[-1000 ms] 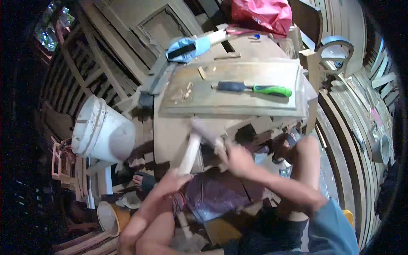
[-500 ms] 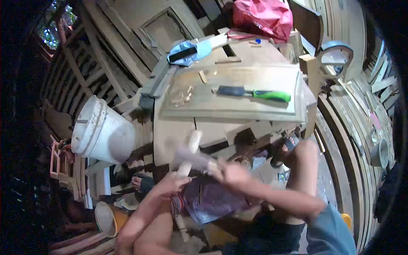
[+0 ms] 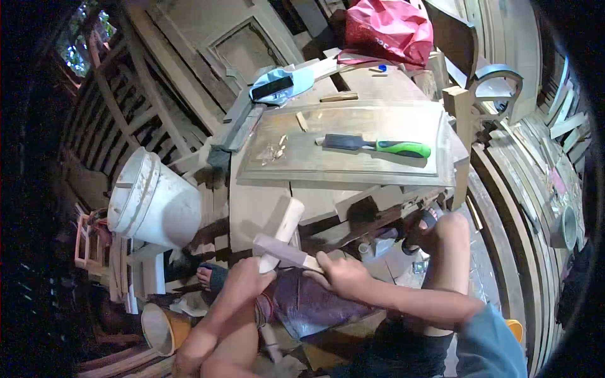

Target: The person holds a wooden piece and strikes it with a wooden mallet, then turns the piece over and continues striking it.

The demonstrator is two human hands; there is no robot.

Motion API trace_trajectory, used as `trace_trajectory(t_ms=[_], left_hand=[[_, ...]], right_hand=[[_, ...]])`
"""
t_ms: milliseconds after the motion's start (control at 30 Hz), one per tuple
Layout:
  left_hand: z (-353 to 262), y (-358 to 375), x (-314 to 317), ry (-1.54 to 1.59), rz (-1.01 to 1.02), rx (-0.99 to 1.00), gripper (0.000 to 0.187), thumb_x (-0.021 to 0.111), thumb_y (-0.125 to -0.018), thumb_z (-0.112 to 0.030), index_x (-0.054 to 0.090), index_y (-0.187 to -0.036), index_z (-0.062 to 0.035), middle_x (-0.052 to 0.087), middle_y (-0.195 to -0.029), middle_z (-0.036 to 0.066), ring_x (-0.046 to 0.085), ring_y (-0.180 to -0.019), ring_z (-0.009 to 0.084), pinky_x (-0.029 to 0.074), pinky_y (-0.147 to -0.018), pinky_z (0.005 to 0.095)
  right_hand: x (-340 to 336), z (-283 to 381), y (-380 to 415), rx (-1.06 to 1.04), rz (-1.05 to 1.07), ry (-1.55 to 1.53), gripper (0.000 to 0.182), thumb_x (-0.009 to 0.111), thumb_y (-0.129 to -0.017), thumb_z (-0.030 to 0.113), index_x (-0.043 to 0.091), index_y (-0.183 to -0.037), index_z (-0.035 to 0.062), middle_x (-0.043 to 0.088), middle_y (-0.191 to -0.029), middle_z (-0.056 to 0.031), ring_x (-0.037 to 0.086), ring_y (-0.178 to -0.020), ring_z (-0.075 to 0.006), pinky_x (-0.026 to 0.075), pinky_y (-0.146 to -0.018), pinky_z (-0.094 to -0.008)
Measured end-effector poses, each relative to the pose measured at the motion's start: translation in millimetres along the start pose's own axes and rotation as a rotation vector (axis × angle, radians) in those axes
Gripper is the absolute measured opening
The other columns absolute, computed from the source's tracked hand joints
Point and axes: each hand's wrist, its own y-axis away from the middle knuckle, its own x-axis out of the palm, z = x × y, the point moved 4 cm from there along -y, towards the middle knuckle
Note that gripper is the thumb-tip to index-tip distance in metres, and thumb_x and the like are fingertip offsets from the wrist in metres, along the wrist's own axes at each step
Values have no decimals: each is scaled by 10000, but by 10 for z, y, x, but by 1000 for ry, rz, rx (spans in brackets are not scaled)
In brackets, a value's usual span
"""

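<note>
My left hand point(image 3: 246, 280) is closed round the lower end of a pale wooden piece point(image 3: 290, 220), which slants up to the right over the front of the bench. My right hand point(image 3: 343, 275) grips the pale wooden end of a flat grey-mauve stick point(image 3: 282, 250). That stick lies across the wooden piece, just above my left fingers, and appears to touch it. On a panel point(image 3: 378, 170) beyond both hands rests a chisel point(image 3: 372, 146) with a green handle. Wood shavings point(image 3: 272, 151) and a small wood strip point(image 3: 302, 121) lie to its left.
A white bucket point(image 3: 154, 198) stands left of the bench. At the back are a blue cap point(image 3: 296, 82) with a dark phone point(image 3: 272, 89) on it and a pink bag point(image 3: 391, 31). Timber boards point(image 3: 504, 208) line the right; a yellow bucket point(image 3: 179, 331) sits low left.
The flat stick, blurred before, is now sharp and still lies across the wooden piece. My left hand and the wooden piece have shifted slightly, and the view has moved a little.
</note>
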Motion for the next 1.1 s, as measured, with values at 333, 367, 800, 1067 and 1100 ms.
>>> trace_trajectory(t_ms=[333, 367, 800, 1067, 1100], left_hand=[[36, 25, 45, -83, -96, -18, 361, 671, -714, -336, 619, -826, 3, 614, -786, 243, 608, -777, 387, 491, -698, 458], [51, 80, 84, -84, -73, -24, 361, 671, -714, -336, 619, -826, 3, 614, -786, 243, 608, -777, 387, 491, -698, 458], [54, -5, 37, 2, -2, 25, 408, 665, -709, -334, 624, -845, 48, 596, -795, 275, 589, -811, 404, 479, -706, 446], [161, -53, 145, 227, 129, -20, 380, 662, -719, -314, 617, -860, 35, 596, -751, 262, 613, -784, 388, 469, -652, 392], [187, -51, 165, 197, 42, 68, 364, 661, -721, -301, 611, -844, 38, 588, -728, 265, 616, -723, 379, 468, -642, 391]], right_hand=[[-179, -137, -214, 134, -49, 2, 362, 507, -852, 384, 439, -922, 34, 587, -691, -226, 591, -635, -410, 476, -586, -480], [-98, -369, -391, 85, -333, 31, 398, 454, -880, 428, 422, -971, 42, 589, -624, -191, 607, -579, -360, 483, -483, -451], [226, -240, -143, 6, -202, -110, 431, 516, -849, 427, 465, -1018, 33, 593, -706, -226, 600, -653, -396, 467, -558, -488], [89, -291, -228, 196, -136, -202, 439, 506, -855, 439, 446, -998, 29, 586, -690, -252, 584, -641, -429, 463, -572, -516], [280, -226, -89, 0, -99, -122, 440, 521, -851, 424, 448, -1022, 25, 587, -707, -256, 594, -684, -428, 468, -604, -506]])
